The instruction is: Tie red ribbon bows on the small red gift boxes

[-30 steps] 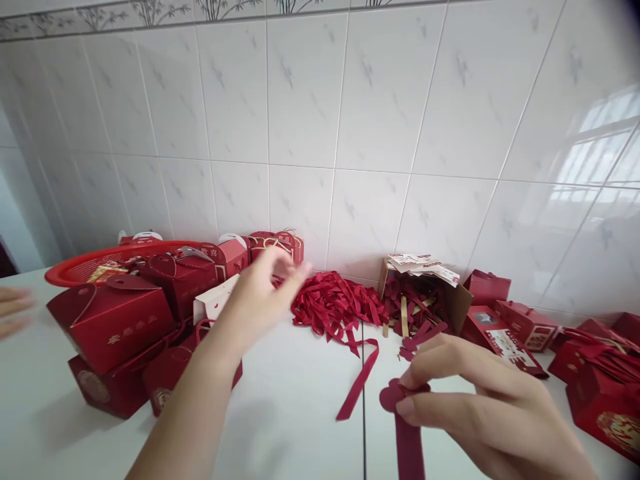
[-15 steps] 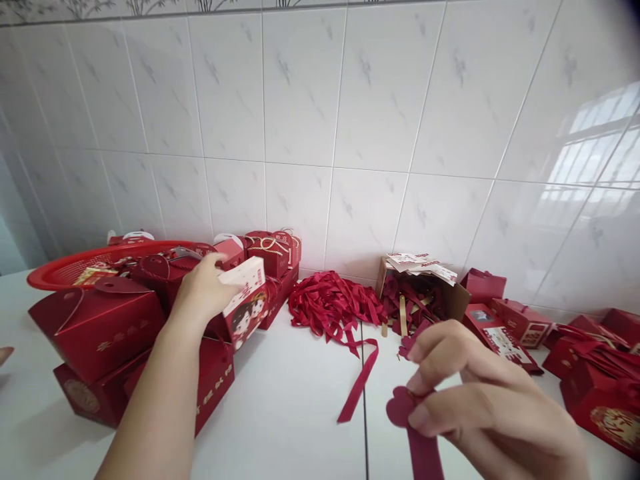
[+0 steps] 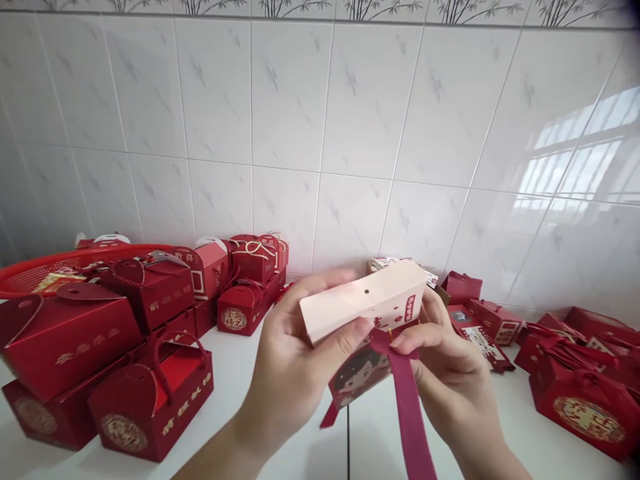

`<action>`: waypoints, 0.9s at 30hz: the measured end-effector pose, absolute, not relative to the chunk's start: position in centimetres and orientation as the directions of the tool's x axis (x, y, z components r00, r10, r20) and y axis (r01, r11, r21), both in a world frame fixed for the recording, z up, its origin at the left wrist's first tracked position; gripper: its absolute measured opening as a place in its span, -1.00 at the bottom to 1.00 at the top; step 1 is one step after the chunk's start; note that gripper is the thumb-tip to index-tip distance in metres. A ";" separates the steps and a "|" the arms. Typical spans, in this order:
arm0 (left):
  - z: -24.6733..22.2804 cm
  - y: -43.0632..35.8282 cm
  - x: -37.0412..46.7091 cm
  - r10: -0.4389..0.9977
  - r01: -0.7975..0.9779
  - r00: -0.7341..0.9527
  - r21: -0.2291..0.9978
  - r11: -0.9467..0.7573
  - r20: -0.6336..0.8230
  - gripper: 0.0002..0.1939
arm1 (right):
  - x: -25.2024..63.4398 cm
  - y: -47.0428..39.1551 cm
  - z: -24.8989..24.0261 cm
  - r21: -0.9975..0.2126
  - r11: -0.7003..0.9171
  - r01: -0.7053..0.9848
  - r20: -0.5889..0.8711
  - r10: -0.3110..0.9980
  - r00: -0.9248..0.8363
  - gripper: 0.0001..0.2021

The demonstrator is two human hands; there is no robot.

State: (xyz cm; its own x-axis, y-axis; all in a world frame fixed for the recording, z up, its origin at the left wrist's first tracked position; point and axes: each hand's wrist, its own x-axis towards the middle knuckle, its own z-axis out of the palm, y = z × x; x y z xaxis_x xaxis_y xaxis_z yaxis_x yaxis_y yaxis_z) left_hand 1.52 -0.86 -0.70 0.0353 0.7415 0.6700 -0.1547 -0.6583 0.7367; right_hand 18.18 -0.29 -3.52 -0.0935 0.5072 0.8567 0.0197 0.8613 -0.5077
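In front of me my left hand (image 3: 293, 360) grips a small gift box (image 3: 363, 297) from the left, its thumb across the front. The box is tilted, with a cream top that has a small round hole, and a red side with a cartoon face. My right hand (image 3: 453, 373) pinches a dark red strip (image 3: 411, 413) near its upper end, against the front of the box. A thin gold piece shows by the right fingertips. The strip hangs down below them. Behind the left hand and box, most of the red ribbon pile is hidden.
Red gift boxes (image 3: 155, 400) stand stacked at the left, beside a red plastic basket (image 3: 30, 267). More red boxes (image 3: 585, 407) and ribbons lie at the right. A carton topped with printed cards sits behind my hands, against the tiled wall (image 3: 285, 100).
My left hand has brought the gift box from the left stack to the middle. My right hand has moved the strip up against it. The view has shifted slightly.
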 end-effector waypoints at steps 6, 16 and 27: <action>-1.0 -0.9 2.2 0.632 -0.008 -0.017 0.632 -0.775 0.775 -0.97 | 18.3 -0.7 -3.3 -0.537 0.843 0.028 0.841 0.538 -0.057 -0.87; -1.7 -0.4 2.4 0.659 -0.007 0.052 0.660 -0.751 0.751 -0.93 | 18.3 -0.9 -3.3 -0.569 0.818 0.080 0.816 0.574 -0.068 -0.85; -1.7 -0.6 2.2 0.558 -0.049 0.147 0.570 -0.820 0.817 -0.88 | 18.3 -1.1 -3.0 -0.619 0.784 0.037 0.779 0.620 -0.095 -0.86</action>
State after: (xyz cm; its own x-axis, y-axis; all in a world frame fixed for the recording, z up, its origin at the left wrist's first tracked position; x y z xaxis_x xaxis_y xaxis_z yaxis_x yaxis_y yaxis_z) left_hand 2.18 -0.58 -1.66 0.1473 0.5581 0.8166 -0.0494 -0.8204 0.5696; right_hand 18.27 -1.11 -3.04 -0.0955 0.6195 0.7791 0.0374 0.7844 -0.6191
